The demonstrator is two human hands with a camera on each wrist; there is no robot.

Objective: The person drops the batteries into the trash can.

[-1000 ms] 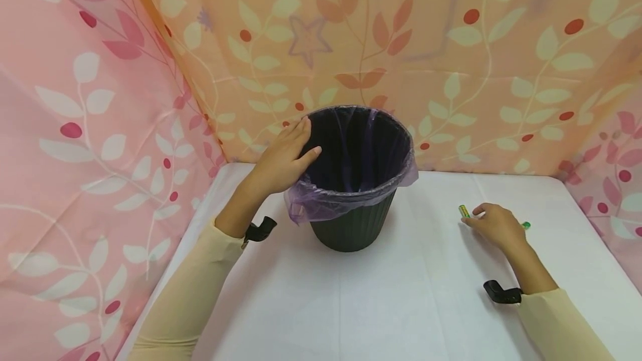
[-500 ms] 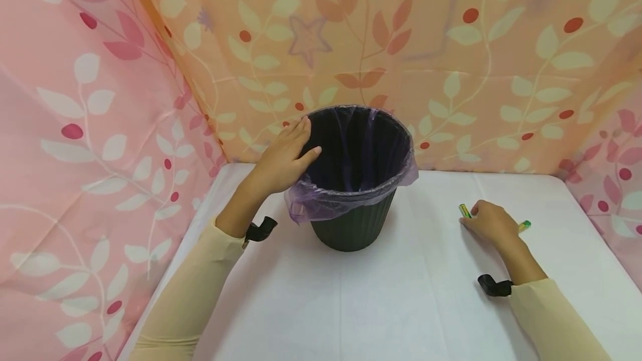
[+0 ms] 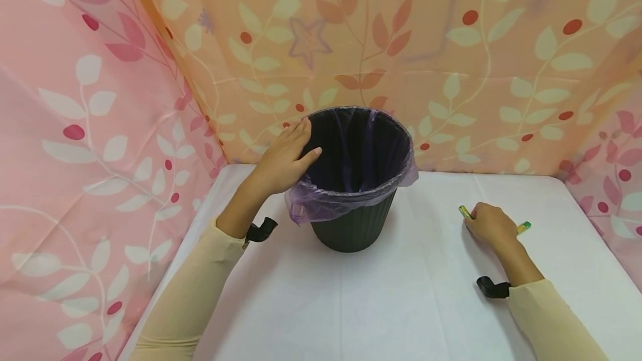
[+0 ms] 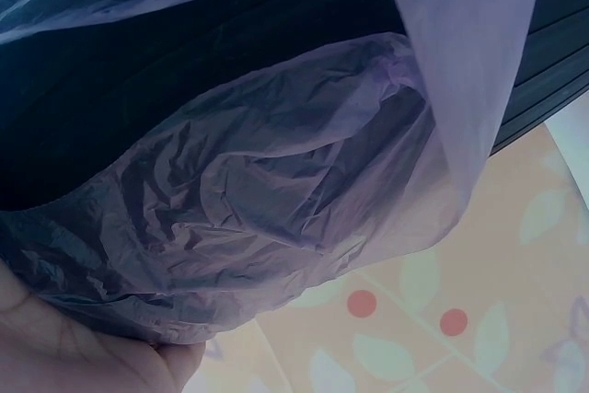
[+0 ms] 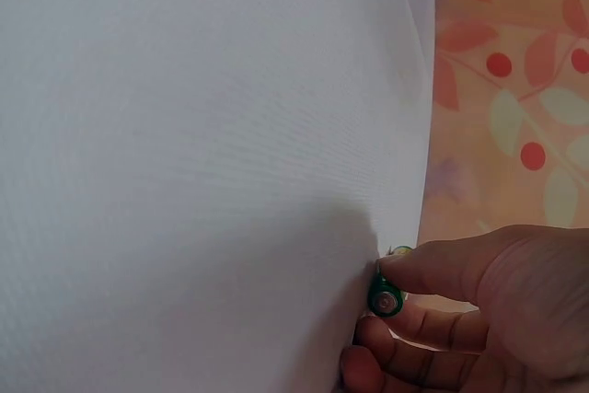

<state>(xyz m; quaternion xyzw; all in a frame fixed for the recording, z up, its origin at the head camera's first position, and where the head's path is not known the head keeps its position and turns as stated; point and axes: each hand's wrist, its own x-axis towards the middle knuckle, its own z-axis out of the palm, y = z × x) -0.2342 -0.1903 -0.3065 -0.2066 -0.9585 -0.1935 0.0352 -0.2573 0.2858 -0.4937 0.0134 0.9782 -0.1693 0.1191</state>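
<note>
In the head view my left hand (image 3: 283,157) rests on the left rim of a dark green trash bin (image 3: 353,227), fingers straight and thumb over the opening. A thin purple trash bag (image 3: 321,205) lines the bin and folds over its rim; in the left wrist view its crumpled film (image 4: 276,190) lies above the palm. Over at the right, my right hand (image 3: 494,223) pinches a green-and-yellow battery (image 3: 465,212) between thumb and fingers. The right wrist view shows the battery's round end (image 5: 386,301) below the thumb. A second battery (image 3: 524,228) shows just right of that hand.
A white cloth covers the table (image 3: 391,305). Behind it hangs an orange leaf-patterned curtain (image 3: 431,99), with a pink curtain (image 3: 100,183) along the left and another at the right. Each wrist wears a black camera mount (image 3: 493,287).
My right hand has shifted slightly left and its fingers have closed on the battery, which has tilted a little. More of the second battery shows now. The left hand has stayed on the rim.
</note>
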